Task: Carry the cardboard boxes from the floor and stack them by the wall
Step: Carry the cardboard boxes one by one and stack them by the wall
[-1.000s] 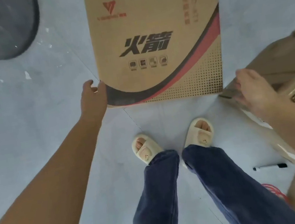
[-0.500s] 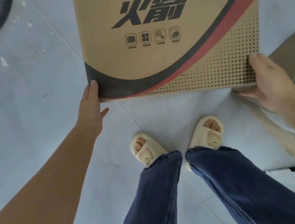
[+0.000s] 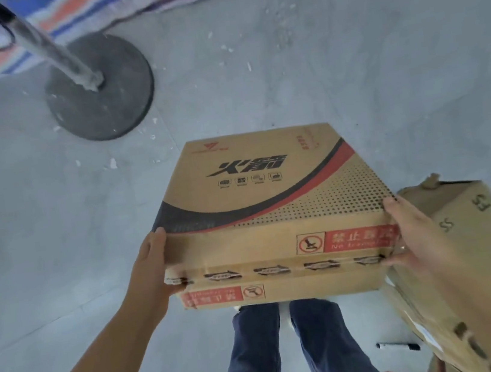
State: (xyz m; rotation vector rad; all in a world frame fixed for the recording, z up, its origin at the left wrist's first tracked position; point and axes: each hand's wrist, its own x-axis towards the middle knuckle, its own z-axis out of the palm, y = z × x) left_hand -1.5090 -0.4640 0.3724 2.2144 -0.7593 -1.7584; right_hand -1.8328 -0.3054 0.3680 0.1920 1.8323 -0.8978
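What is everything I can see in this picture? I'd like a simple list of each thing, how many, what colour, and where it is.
Printed cardboard box: one, brown with black and red print, centre, held up off the floor.
Plain cardboard box: one, brown with black marks, right edge, beside the held box.
Stand base: one, dark grey round disc, upper left on the floor.
Pole: one, silvery and black, rising from the base.
Striped sheet: one, blue, orange and white, along the top.
Marker pen: one, black, lower right on the floor.
Floor: grey, with white flecks.
Legs: two, in dark blue trousers, bottom centre.
Left hand: grips the printed box's left corner.
Right hand: grips its right corner.
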